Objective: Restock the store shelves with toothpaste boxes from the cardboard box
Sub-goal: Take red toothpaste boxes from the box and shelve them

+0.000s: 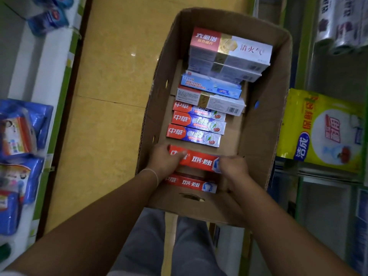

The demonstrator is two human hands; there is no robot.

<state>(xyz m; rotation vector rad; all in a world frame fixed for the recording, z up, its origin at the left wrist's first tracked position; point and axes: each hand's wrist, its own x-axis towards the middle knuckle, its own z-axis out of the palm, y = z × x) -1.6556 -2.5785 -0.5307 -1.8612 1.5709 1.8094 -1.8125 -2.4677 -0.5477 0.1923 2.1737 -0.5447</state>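
Cardboard box (258, 136) open on the floor (111, 80) in the aisle, toothpaste boxes laid in a row inside. Left hand (165, 160) and right hand (233, 168) both on one red toothpaste box (199, 161) at the near end; left fingers curled over its left end, right fingers wrapped round its right end. Second red box (191, 184) just beneath. Shelves either side; yellow packet (322, 130) on right shelf
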